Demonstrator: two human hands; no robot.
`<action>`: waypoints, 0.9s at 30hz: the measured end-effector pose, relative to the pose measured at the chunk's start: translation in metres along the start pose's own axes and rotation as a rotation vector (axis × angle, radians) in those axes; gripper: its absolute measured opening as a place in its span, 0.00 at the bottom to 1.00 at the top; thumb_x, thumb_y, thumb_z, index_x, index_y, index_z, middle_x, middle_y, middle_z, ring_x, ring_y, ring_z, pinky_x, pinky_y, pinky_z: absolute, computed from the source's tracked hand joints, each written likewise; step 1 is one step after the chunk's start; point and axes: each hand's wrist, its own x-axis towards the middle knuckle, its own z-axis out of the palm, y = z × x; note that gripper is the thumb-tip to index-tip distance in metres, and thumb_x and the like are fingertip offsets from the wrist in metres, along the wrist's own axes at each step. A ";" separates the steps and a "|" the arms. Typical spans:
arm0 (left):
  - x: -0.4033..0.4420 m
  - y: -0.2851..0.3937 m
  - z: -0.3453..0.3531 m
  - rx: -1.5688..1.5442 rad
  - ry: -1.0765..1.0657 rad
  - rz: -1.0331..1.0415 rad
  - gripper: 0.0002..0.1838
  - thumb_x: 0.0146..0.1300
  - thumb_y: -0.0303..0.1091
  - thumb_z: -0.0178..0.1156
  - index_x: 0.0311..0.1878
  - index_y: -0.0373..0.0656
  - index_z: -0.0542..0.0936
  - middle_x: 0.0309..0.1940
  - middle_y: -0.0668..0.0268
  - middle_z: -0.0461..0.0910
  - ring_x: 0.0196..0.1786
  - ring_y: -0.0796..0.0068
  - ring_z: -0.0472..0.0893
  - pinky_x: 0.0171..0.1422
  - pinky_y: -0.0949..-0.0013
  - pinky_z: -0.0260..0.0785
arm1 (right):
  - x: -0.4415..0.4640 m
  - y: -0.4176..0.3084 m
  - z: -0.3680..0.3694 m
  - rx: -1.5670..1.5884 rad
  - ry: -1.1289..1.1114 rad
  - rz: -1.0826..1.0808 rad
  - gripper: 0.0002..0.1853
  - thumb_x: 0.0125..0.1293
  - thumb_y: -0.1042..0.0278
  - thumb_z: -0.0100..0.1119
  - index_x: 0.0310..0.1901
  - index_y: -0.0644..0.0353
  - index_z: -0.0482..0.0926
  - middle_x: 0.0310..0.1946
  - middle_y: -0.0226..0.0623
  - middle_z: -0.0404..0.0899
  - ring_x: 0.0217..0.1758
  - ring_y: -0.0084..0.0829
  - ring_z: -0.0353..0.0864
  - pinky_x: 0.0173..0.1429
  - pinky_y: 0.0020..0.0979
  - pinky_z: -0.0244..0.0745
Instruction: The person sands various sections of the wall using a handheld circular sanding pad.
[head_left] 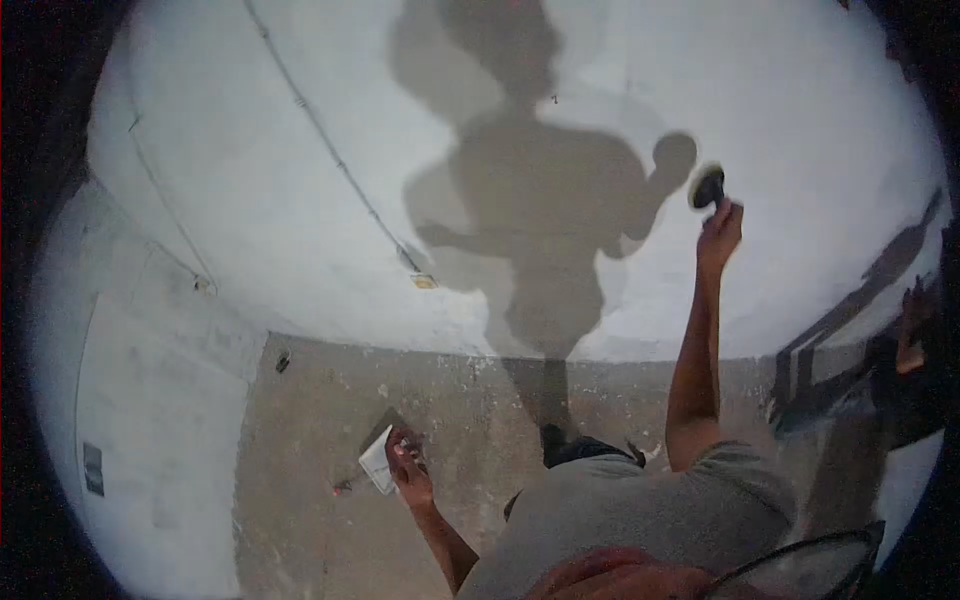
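My right hand is raised toward the white wall, its fingers wrapped round the handle of a round dark sanding pad with a pale rim. The pad is at the wall's surface; whether it touches cannot be told. Low on the left, my left hand grips a white flat object, perhaps a sheet or board, above the floor. My shadow falls on the wall between the hands.
A cable runs down the wall to a small yellowish box. A small dark object and a small reddish item lie on the brown floor. Part of another person shows at the right edge.
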 end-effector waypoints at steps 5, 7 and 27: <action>0.107 -0.002 -0.007 -0.079 -0.053 0.098 0.32 0.76 0.59 0.45 0.68 0.42 0.70 0.56 0.62 0.76 0.45 0.71 0.79 0.52 0.66 0.69 | 0.061 -0.073 0.096 -0.090 0.111 -0.325 0.13 0.77 0.65 0.49 0.39 0.66 0.74 0.31 0.50 0.77 0.34 0.48 0.78 0.41 0.42 0.74; 0.159 -0.015 -0.007 -0.092 -0.102 0.056 0.34 0.74 0.62 0.45 0.68 0.43 0.70 0.57 0.62 0.76 0.46 0.69 0.79 0.53 0.64 0.68 | 0.075 -0.088 0.129 -0.137 0.130 -0.425 0.12 0.76 0.66 0.51 0.37 0.66 0.74 0.31 0.50 0.75 0.34 0.50 0.77 0.41 0.43 0.74; 0.533 -0.026 0.010 0.362 -0.189 0.374 0.36 0.75 0.53 0.50 0.79 0.47 0.54 0.80 0.57 0.49 0.80 0.57 0.53 0.80 0.50 0.49 | -0.069 -0.109 0.247 -0.439 0.265 0.055 0.19 0.77 0.55 0.47 0.35 0.63 0.74 0.24 0.56 0.76 0.30 0.58 0.78 0.32 0.49 0.71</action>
